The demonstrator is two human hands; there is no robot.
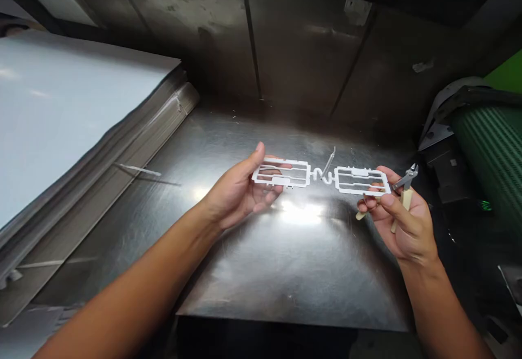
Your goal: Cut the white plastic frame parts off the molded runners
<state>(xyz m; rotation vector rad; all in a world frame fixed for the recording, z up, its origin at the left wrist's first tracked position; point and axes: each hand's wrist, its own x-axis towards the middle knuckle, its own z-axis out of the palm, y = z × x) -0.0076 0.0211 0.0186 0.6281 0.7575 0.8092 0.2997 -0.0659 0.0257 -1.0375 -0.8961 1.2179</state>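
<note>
Between my hands is a white moulded plastic piece: a left rectangular frame (302, 175) and a right rectangular frame (342, 180), joined by a curved sprue (323, 175) with a thin stem sticking up. My left hand (240, 190) grips the outer end of the left frame, thumb on top and fingers beneath. My right hand (408, 223) pinches the outer end of the right frame. Tucked in that same hand are side cutters (406, 198) with cream handles, their metal jaws pointing up and to the right. The piece is held above the metal table.
A tall stack of white sheets (89, 92) stands on the left of the metal table (253, 272). A metal wall (293, 43) rises behind. At the right are a green ribbed conveyor belt (493, 141) and dark equipment (448, 168). Small white scraps lie near the back.
</note>
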